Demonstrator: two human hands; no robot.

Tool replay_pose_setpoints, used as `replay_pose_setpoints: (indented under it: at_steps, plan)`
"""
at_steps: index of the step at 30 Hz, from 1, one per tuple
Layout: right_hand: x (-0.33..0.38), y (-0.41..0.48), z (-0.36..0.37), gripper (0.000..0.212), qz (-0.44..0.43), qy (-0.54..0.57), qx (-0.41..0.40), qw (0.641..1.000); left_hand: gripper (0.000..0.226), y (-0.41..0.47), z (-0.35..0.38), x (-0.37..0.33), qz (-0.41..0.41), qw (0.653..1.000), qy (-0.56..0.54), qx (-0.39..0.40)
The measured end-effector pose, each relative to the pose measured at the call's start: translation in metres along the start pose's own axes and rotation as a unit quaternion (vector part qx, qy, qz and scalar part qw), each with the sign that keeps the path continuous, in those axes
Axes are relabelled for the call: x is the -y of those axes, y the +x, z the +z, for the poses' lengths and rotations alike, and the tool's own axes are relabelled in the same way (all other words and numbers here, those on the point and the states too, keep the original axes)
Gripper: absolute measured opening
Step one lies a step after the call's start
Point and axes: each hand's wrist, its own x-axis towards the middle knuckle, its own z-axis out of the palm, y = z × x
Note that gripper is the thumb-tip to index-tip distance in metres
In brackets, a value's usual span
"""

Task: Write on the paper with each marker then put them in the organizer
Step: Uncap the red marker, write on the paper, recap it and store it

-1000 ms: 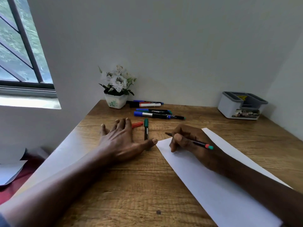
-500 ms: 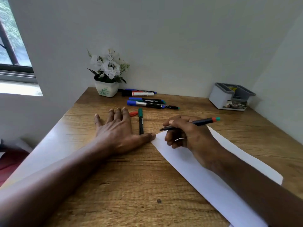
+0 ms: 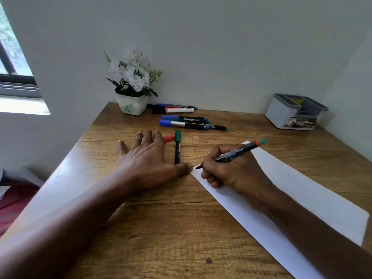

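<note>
Your right hand [image 3: 231, 170] curls round the black marker [image 3: 235, 153] in a writing grip. Its tip is down on the left corner of the paper [image 3: 302, 198], and its red-and-green end tilts up to the right. Your left hand [image 3: 149, 160] lies flat on the wooden table [image 3: 161, 228], fingers straight and spread, thumb reaching the paper's edge. The grey organizer [image 3: 281, 115] sits well apart, far right.
</note>
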Motion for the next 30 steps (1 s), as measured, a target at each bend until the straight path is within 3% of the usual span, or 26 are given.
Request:
replay_pose_setpoints:
  at_steps: [4,14,18,22,30]
  plan:
    - [-0.006,0.0,0.006,0.018,-0.047,-0.033,-0.022,0.998,0.13,0.003,-0.001,0.001,-0.001,1.0,0.0,0.008]
    - [-0.009,0.011,0.007,0.015,-0.101,-0.098,-0.018,0.99,0.129,0.006,0.004,0.005,0.013,1.0,0.001,-0.004]
    - [-0.009,0.01,0.008,0.029,-0.105,-0.109,-0.033,0.988,0.128,0.006,0.004,0.005,0.01,1.0,-0.004,-0.007]
    - [-0.011,0.008,0.007,0.014,-0.103,-0.077,-0.024,0.991,0.131,0.008,0.003,0.007,0.016,1.0,-0.005,-0.012]
    - [-0.012,0.01,0.009,0.011,-0.112,-0.088,-0.013,0.99,0.131,0.012,0.005,0.009,0.015,1.0,-0.003,-0.019]
